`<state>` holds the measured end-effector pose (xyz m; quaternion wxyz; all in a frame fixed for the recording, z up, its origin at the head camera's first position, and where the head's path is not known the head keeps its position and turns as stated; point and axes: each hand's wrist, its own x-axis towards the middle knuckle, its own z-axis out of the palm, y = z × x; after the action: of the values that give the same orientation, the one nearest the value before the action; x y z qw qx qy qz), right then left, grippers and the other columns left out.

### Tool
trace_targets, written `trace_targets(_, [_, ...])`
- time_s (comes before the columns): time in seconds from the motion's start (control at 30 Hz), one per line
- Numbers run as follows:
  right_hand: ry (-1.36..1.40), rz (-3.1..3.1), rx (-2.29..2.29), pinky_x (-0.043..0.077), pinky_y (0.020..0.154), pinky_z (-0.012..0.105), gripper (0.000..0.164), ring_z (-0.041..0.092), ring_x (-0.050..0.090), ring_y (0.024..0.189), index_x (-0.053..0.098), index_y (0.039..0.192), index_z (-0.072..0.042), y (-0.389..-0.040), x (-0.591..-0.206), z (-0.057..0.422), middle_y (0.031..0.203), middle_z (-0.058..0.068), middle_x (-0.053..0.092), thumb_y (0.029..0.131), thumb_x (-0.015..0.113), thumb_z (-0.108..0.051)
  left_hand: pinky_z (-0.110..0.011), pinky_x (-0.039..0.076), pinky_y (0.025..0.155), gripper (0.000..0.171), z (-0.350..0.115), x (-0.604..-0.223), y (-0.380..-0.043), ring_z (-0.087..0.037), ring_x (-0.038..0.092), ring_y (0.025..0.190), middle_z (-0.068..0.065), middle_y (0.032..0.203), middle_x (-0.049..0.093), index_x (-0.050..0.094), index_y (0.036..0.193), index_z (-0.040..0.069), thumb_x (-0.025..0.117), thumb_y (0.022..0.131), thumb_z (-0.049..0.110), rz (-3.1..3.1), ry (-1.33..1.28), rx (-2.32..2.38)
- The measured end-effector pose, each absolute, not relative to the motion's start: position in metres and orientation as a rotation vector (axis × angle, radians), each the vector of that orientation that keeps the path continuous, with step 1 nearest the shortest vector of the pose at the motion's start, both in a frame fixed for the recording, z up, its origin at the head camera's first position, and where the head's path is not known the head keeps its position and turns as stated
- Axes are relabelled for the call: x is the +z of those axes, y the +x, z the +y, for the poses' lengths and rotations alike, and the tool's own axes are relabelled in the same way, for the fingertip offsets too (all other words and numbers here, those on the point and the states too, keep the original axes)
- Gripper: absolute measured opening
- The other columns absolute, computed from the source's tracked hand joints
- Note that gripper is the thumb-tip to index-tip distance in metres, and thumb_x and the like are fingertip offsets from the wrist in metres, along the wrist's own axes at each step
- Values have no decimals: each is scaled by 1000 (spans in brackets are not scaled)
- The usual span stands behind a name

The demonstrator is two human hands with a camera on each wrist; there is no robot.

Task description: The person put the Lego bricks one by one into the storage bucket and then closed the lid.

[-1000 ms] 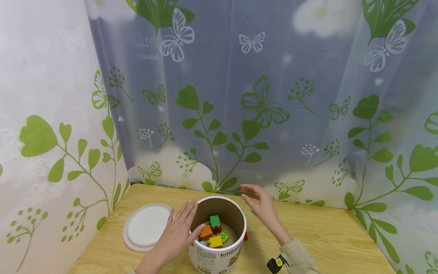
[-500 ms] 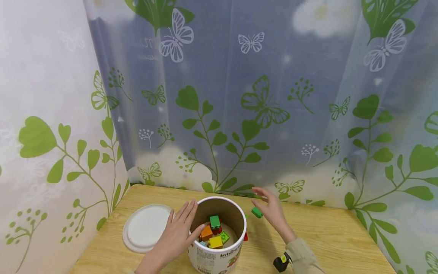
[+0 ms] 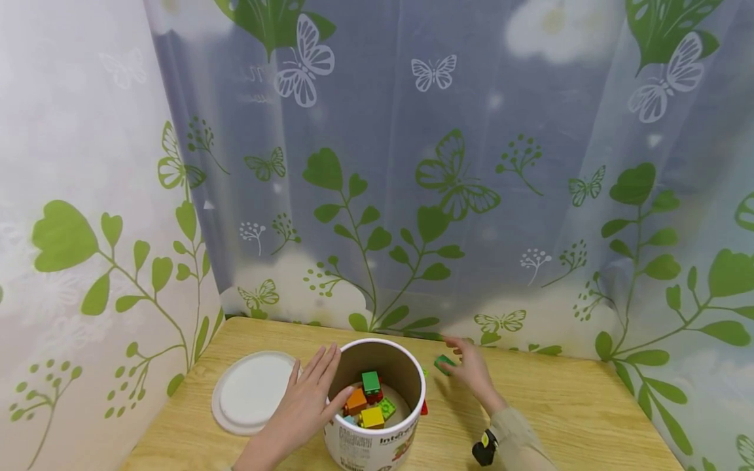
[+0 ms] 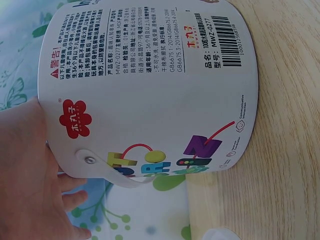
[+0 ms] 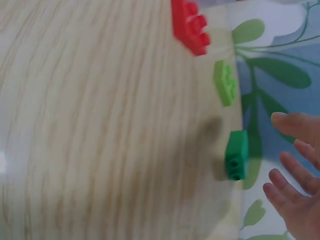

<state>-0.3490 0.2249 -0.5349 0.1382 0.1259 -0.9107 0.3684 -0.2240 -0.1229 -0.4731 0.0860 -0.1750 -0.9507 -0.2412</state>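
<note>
My left hand (image 3: 303, 402) rests on the near-left rim of a white cardboard bucket (image 3: 353, 445), fingers extended. The left wrist view shows the bucket's printed side and its white strap handle (image 4: 112, 172). Inside lie several toy bricks, among them a green brick (image 3: 370, 381), an orange brick (image 3: 356, 400) and a yellow brick (image 3: 372, 417). To the right of the bucket, my right hand (image 3: 472, 371) reaches over a dark green brick (image 3: 444, 364) on the table, fingers apart. In the right wrist view that hand's fingers stay spread, with a gap to the brick.
A round white lid (image 3: 257, 391) lies left of the bucket on the wooden table (image 3: 565, 405). A red brick (image 5: 190, 26) and a light green brick (image 5: 225, 83) lie in line with the dark green one. A patterned curtain (image 3: 377, 196) hangs behind the table's far edge.
My right hand has moved right, away from the bucket, and down toward the dark green brick, which has come into view on the table. The left hand and bucket have stayed put.
</note>
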Motion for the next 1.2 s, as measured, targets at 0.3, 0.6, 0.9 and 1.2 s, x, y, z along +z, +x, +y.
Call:
trace_targets(0.3, [310, -2732, 1063, 55, 87, 53, 55, 41, 67, 99, 61, 126, 12, -354, -551, 232, 112, 26, 67, 77, 84, 3, -69, 11, 118, 78, -123, -473, -224, -30, 20, 155, -10, 166, 26, 32, 159, 6, 43, 104, 59, -2838, -521, -721])
trace_targets(0.6, [291, -2766, 998, 56, 81, 47, 42, 34, 69, 90, 69, 114, 8, -358, -557, 232, 101, 19, 71, 76, 85, 3, -69, 10, 118, 75, -123, -474, -224, -30, 20, 155, -10, 166, 26, 32, 159, 6, 47, 104, 55, -2834, -512, -724])
trace_targets(0.9, [239, -2752, 1091, 56, 77, 43, 42, 31, 67, 90, 69, 118, 8, -352, -556, 237, 106, 19, 70, 77, 77, 5, -70, 10, 118, 76, -123, -474, -223, -30, 21, 154, -10, 166, 26, 32, 159, 7, 46, 104, 57, -2834, -512, -744])
trace_targets(1.2, [234, -2672, 1209, 59, 82, 43, 44, 31, 65, 93, 69, 121, 8, -346, -535, 240, 110, 20, 68, 78, 73, 11, -69, 11, 118, 77, -123, -474, -224, -30, 22, 154, -11, 166, 27, 33, 159, 7, 44, 103, 59, -2827, -515, -719])
